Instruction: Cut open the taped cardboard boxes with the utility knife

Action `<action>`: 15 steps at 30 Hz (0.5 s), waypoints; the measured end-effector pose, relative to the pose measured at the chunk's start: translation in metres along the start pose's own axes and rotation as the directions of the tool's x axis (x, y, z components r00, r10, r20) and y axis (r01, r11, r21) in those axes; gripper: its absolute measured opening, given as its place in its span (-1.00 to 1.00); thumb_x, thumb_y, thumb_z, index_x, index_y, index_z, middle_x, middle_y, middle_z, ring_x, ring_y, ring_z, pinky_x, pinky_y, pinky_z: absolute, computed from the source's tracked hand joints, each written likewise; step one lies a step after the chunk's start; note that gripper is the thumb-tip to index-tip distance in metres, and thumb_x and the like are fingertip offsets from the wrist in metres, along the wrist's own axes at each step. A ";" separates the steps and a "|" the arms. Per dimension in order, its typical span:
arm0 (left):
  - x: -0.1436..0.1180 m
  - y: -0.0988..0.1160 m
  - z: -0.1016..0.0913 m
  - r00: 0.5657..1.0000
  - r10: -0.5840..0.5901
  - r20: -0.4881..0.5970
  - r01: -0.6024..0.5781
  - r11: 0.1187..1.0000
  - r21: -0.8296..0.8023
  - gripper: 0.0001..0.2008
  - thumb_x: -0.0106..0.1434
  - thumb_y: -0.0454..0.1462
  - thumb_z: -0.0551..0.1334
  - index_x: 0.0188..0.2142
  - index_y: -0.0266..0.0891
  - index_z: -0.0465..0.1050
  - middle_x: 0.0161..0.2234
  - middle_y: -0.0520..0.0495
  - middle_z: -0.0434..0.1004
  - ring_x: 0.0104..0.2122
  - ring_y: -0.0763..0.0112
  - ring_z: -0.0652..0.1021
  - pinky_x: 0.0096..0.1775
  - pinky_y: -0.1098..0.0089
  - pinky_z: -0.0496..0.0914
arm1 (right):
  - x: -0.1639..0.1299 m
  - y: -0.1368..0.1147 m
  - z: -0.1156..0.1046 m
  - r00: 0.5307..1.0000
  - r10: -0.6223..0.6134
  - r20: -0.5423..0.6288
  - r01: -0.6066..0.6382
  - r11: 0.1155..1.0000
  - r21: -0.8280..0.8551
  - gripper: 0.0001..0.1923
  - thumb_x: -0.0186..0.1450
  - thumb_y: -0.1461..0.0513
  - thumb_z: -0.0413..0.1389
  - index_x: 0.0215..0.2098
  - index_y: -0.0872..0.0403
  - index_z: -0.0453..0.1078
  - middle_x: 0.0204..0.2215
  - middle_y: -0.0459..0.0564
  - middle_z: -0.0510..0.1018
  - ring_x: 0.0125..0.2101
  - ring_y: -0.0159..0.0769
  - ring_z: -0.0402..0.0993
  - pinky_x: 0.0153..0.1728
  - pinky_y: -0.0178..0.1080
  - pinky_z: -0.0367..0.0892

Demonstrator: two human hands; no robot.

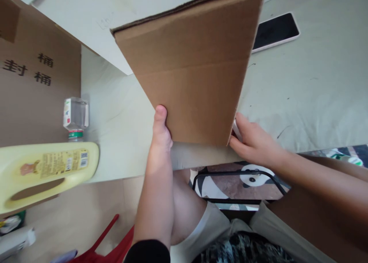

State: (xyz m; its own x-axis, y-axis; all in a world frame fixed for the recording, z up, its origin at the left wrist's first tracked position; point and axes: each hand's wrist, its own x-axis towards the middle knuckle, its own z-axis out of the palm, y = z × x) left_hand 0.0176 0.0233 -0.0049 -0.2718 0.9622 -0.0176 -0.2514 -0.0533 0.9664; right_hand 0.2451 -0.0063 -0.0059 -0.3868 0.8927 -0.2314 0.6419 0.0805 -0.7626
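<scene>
Over the table, a tilted cardboard box, seemingly lifted but not yet set down, is gripped by the left hand, and a white object is pinched by the right hand near the table's front edge.

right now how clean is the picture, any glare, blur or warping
Head view: wide-lens perspective seems to flare the brown rectangular cardboard piece toward the top; head view: no strong glare on the black-screened, white-edged phone; head view: fine print on the pale-yellow plastic jug is too soft to read.
</scene>
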 end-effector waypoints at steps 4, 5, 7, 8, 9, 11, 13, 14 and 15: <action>0.001 0.000 0.000 1.000 0.019 -0.014 -0.019 1.000 -0.006 -0.39 0.03 0.24 0.37 -0.11 -0.10 0.57 0.00 -0.06 0.64 0.38 0.04 0.30 0.33 0.13 0.27 | 0.000 -0.002 -0.002 1.000 -0.004 0.005 0.004 1.000 -0.007 -0.83 0.24 0.09 -0.10 -0.24 -0.04 0.11 -0.48 0.01 0.49 -0.47 -0.08 0.45 -0.48 -0.15 0.18; 0.001 0.000 0.000 1.000 0.018 -0.015 -0.018 1.000 -0.005 -0.39 0.02 0.24 0.37 -0.12 -0.11 0.58 -0.02 -0.07 0.65 0.38 0.04 0.30 0.34 0.13 0.26 | 0.000 -0.002 -0.002 1.000 -0.007 0.002 0.007 1.000 -0.007 -0.84 0.24 0.08 -0.10 -0.25 -0.04 0.09 -0.50 0.00 0.48 -0.48 -0.09 0.45 -0.49 -0.15 0.18; 0.001 -0.001 -0.001 1.000 0.015 -0.013 -0.015 1.000 0.001 -0.39 0.02 0.24 0.38 -0.15 -0.13 0.58 -0.06 -0.08 0.66 0.37 0.05 0.30 0.34 0.14 0.25 | 0.001 -0.002 -0.002 1.000 -0.009 -0.006 0.009 1.000 -0.003 -0.85 0.24 0.08 -0.11 -0.27 -0.05 0.07 -0.53 -0.02 0.46 -0.50 -0.09 0.44 -0.50 -0.15 0.18; 0.001 -0.001 -0.001 1.000 0.018 -0.012 -0.018 1.000 0.006 -0.39 0.02 0.25 0.37 -0.15 -0.13 0.58 -0.06 -0.08 0.66 0.37 0.05 0.30 0.34 0.15 0.25 | 0.001 -0.002 -0.002 1.000 -0.010 -0.007 0.010 1.000 -0.005 -0.85 0.24 0.08 -0.11 -0.27 -0.05 0.07 -0.54 -0.03 0.45 -0.51 -0.09 0.43 -0.50 -0.15 0.18; 0.002 -0.001 -0.001 1.000 0.025 -0.012 -0.025 1.000 0.012 -0.38 0.02 0.26 0.36 -0.14 -0.12 0.58 -0.06 -0.08 0.66 0.37 0.04 0.30 0.34 0.16 0.25 | 0.001 -0.002 -0.002 1.000 -0.010 -0.004 0.010 1.000 -0.008 -0.85 0.24 0.08 -0.11 -0.27 -0.05 0.07 -0.54 -0.04 0.44 -0.51 -0.09 0.44 -0.50 -0.15 0.19; 0.002 -0.001 -0.001 0.999 0.032 -0.011 -0.032 0.999 0.023 -0.36 0.01 0.29 0.35 -0.12 -0.11 0.58 -0.03 -0.07 0.65 0.37 0.04 0.31 0.33 0.16 0.27 | 0.001 0.000 0.000 1.000 -0.017 -0.008 0.017 1.000 -0.014 -0.84 0.25 0.09 -0.10 -0.26 -0.04 0.09 -0.54 -0.03 0.45 -0.50 -0.08 0.45 -0.50 -0.15 0.18; 0.002 -0.001 -0.001 1.000 0.024 -0.010 -0.024 0.999 0.024 -0.34 0.00 0.29 0.35 -0.11 -0.10 0.58 -0.01 -0.07 0.64 0.37 0.02 0.30 0.32 0.16 0.28 | 0.001 0.003 0.002 0.999 -0.028 -0.021 0.028 1.000 -0.014 -0.84 0.26 0.09 -0.09 -0.23 -0.04 0.12 -0.52 -0.03 0.47 -0.49 -0.09 0.46 -0.51 -0.16 0.17; 0.002 -0.001 0.000 1.000 0.022 -0.010 -0.022 1.000 0.019 -0.34 0.00 0.29 0.35 -0.11 -0.11 0.58 -0.01 -0.07 0.64 0.37 0.02 0.31 0.32 0.16 0.28 | 0.000 0.004 0.003 0.999 -0.034 -0.029 0.034 0.999 -0.009 -0.84 0.26 0.09 -0.09 -0.22 -0.04 0.13 -0.51 -0.03 0.48 -0.49 -0.10 0.46 -0.50 -0.16 0.17; 0.001 -0.001 0.000 1.000 0.020 -0.009 -0.020 1.000 0.014 -0.35 0.01 0.29 0.35 -0.12 -0.11 0.58 -0.02 -0.08 0.64 0.37 0.02 0.31 0.32 0.15 0.28 | 0.000 0.005 0.004 0.998 -0.037 -0.043 0.037 0.999 -0.006 -0.84 0.27 0.10 -0.10 -0.22 -0.04 0.13 -0.51 -0.03 0.48 -0.49 -0.11 0.45 -0.50 -0.17 0.17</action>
State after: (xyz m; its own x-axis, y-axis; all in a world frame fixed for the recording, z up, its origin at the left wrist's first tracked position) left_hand 0.0174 0.0248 -0.0056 -0.2847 0.9586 -0.0008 -0.2330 -0.0684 0.9701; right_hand 0.2457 -0.0075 -0.0125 -0.3814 0.9074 -0.1763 0.6310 0.1162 -0.7671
